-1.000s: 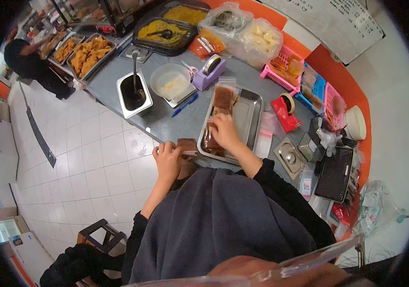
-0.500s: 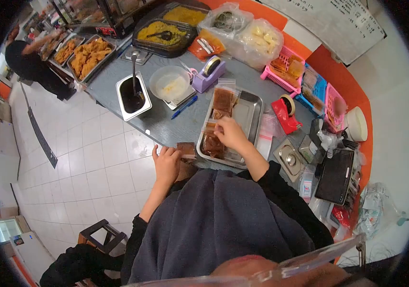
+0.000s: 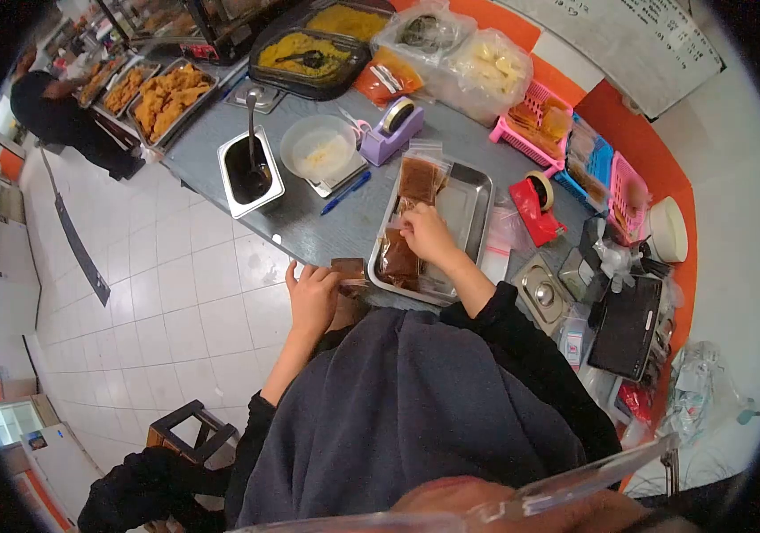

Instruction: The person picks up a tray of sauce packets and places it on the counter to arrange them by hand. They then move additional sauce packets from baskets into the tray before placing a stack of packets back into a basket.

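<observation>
In the head view, my right hand (image 3: 430,238) is over the metal tray (image 3: 471,192), its fingers pinched at the top edge of a clear zip bag of dark brown sauce (image 3: 397,258). That bag lies flat in the tray's left side. Behind it, another brown sauce bag (image 3: 417,180) overlaps the tray's back-left rim. My left hand (image 3: 313,295) is at the table's front edge, fingers curled onto the side of a smaller brown sauce packet (image 3: 348,266). Its thumb side is partly hidden.
Left of the tray stand a steel container of dark sauce (image 3: 242,200) with a ladle, a plastic bowl (image 3: 316,147) on a scale, and a blue pen (image 3: 346,194). A purple tape dispenser (image 3: 390,133) is behind; a red one (image 3: 535,211) is right. Another person (image 3: 69,115) stands far left.
My right hand has shifted slightly back along the tray, and the brown bag under it now lies flatter and shows more. My left hand stays at the small packet.
</observation>
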Motion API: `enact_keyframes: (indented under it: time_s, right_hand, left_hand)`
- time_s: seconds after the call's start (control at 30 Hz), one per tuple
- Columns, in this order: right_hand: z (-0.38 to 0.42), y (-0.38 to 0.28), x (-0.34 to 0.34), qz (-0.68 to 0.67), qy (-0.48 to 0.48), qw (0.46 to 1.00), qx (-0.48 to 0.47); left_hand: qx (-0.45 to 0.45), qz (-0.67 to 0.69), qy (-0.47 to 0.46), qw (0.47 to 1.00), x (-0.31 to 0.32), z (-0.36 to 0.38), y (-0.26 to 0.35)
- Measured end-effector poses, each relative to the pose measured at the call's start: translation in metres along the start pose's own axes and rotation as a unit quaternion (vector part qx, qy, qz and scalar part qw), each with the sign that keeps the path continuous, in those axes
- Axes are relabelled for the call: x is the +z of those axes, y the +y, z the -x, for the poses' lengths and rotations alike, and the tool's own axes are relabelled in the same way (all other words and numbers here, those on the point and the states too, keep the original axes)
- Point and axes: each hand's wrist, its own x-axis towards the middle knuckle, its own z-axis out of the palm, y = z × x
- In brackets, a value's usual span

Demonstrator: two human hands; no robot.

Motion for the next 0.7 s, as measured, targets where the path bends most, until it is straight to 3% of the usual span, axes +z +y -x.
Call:
enact_keyframes:
  time_s: [0.07, 0.2, 0.27, 0.4, 0.5, 0.57, 0.6, 0.7]
  right_hand:
    - [-0.005, 0.003, -0.007, -0.117, -0.082, 0.990, -0.002]
    - [-0.007, -0.043, -0.048, -0.160, -0.113, 0.980, -0.024]
    - [-0.013, -0.064, -0.055, -0.177, -0.017, 0.980, -0.084]
    - [-0.022, -0.078, -0.012, -0.200, 0.017, 0.970, -0.133]
    - [-0.008, -0.074, 0.026, -0.176, -0.048, 0.971, -0.153]
    - [0.003, -0.072, 0.037, -0.219, -0.175, 0.950, -0.138]
    - [0.005, -0.071, 0.036, -0.222, -0.176, 0.949, -0.136]
    - [0.015, -0.062, 0.031, -0.241, -0.191, 0.940, -0.150]
  left_hand:
    - [0.005, 0.000, -0.001, 1.000, -0.002, -0.001, 0.000]
    - [0.020, 0.000, -0.003, 1.000, -0.002, 0.002, -0.001]
    - [0.025, -0.003, 0.007, 1.000, -0.001, 0.002, -0.001]
    - [0.034, -0.025, 0.034, 0.999, 0.003, 0.002, -0.001]
    - [0.016, -0.031, 0.090, 0.995, -0.001, -0.004, 0.007]
    - [0.020, -0.040, 0.106, 0.993, -0.004, -0.009, 0.010]
    - [0.019, -0.048, 0.120, 0.991, -0.004, -0.009, 0.010]
    - [0.038, 0.002, 0.044, 0.998, 0.001, -0.003, 0.001]
